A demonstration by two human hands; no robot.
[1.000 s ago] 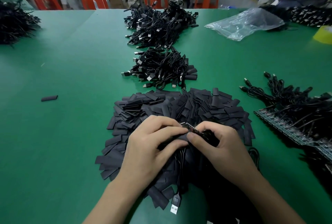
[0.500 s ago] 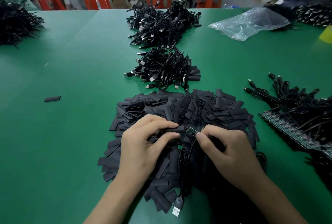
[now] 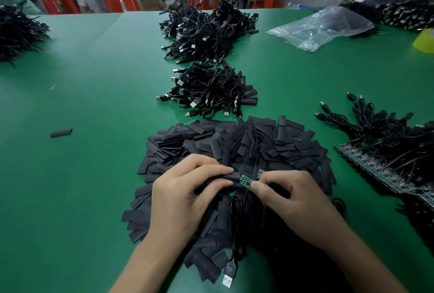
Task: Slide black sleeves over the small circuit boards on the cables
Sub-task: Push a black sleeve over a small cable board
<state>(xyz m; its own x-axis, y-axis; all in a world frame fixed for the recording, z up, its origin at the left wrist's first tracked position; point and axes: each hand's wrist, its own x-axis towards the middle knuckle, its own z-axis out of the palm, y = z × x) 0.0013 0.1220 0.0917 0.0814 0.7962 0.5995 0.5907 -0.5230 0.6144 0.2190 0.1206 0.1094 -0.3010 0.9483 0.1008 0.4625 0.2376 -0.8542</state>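
Over a big pile of flat black sleeves (image 3: 246,142), my left hand (image 3: 185,196) pinches one black sleeve (image 3: 229,177) between thumb and forefinger. Its open end touches a small green circuit board (image 3: 245,181), which my right hand (image 3: 291,198) pinches by its right end. Most of the board is bare between my hands. The board's black cable (image 3: 236,229) hangs down toward me and ends in a USB plug (image 3: 229,277) at the table's near edge.
On the green table (image 3: 82,175), two heaps of sleeved cables (image 3: 209,90) lie beyond the sleeve pile. Cables with bare boards (image 3: 385,151) lie at right. A loose sleeve (image 3: 61,132) lies at left, a clear plastic bag (image 3: 321,27) far right. Another person's arm shows at top right.
My hands have drawn slightly apart, so more of the green board shows between them. The sleeve's mouth now sits at the board's left end.
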